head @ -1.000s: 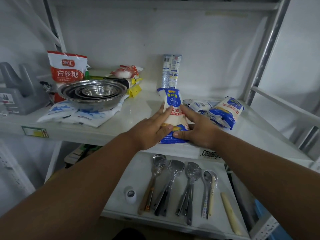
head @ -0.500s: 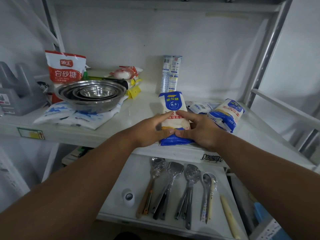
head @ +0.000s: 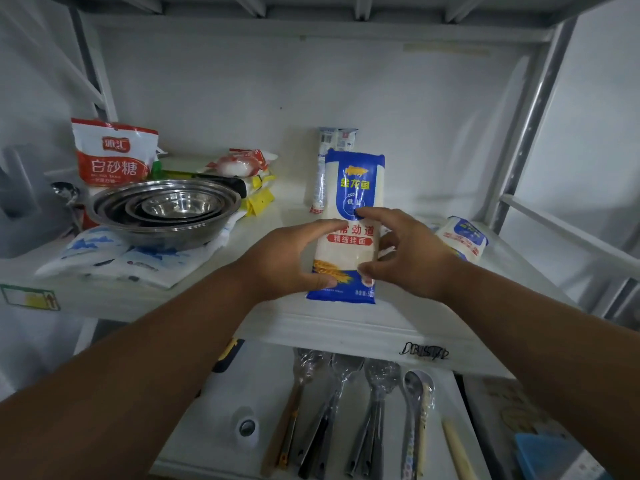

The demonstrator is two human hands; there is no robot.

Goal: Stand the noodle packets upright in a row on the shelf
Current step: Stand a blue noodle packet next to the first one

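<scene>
Noodle packet (head: 349, 220), blue and white with Chinese print, stands upright at the centre of the frame, its bottom edge just behind the front lip of the white shelf (head: 332, 323). Left hand (head: 284, 261) grips its left side, with curled fingers (head: 325, 226) on the front face and the thumb pressed near the blue bottom band. Right hand (head: 412, 258) holds the right side, thumb low on the front, while its forefinger touches the blue label higher up.

Behind it, a second, narrower noodle packet (head: 329, 168) stands upright against the back wall at upper centre, partly covered by the held one. Another blue-and-white noodle packet (head: 462, 239) lies flat at centre right, just beyond the right hand and near the metal upright at the shelf's right edge.

Bare shelf shows between the held packet and the back wall, and between it and the nested steel bowls (head: 166, 211) at centre left. Those bowls sit on flat white-and-blue bags (head: 121, 258) that reach the front lip. A red-and-white sugar bag (head: 112, 154) stands behind them at upper left, with yellow and red packets (head: 249, 168) stacked beside it.

On the lower shelf at the bottom of the frame, wrapped ladles and spoons (head: 346, 410) lie in a row.
</scene>
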